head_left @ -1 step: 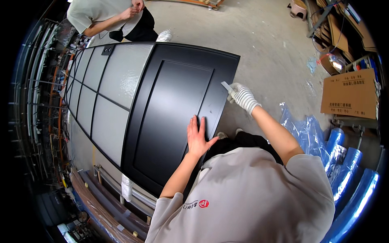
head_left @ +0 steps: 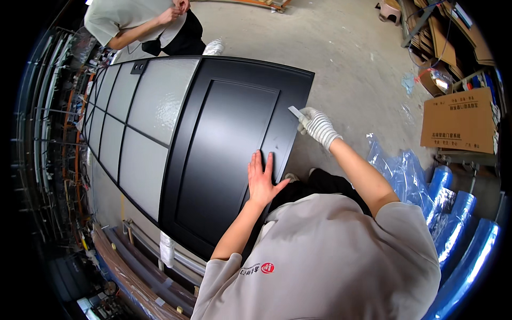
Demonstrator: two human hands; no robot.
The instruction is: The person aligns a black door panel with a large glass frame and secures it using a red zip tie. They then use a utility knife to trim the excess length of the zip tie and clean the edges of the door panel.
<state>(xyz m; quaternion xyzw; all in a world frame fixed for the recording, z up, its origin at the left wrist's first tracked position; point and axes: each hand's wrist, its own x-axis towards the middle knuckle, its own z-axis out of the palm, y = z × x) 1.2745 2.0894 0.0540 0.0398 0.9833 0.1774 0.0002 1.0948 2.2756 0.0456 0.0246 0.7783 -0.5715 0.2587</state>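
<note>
A black door (head_left: 234,138) lies flat, its solid end panel near me and its far part divided into panes of textured glass (head_left: 165,96) by dark bars. Bare and spread, my left hand (head_left: 260,184) rests on the black panel near its right edge. My right hand (head_left: 319,127), in a striped white glove, is closed round a short flat light-grey strip (head_left: 294,111). The strip's tip reaches over the door's right edge; whether it touches the surface I cannot tell. A few small marks show on the black frame between my hands.
Across the door stands another person (head_left: 144,24), hands together. White-wrapped supports (head_left: 167,249) hold the door up. Blue film rolls (head_left: 456,218) and a cardboard box (head_left: 458,121) stand at the right. Long profiles (head_left: 141,277) lie at the lower left, and racks (head_left: 45,133) line the left side.
</note>
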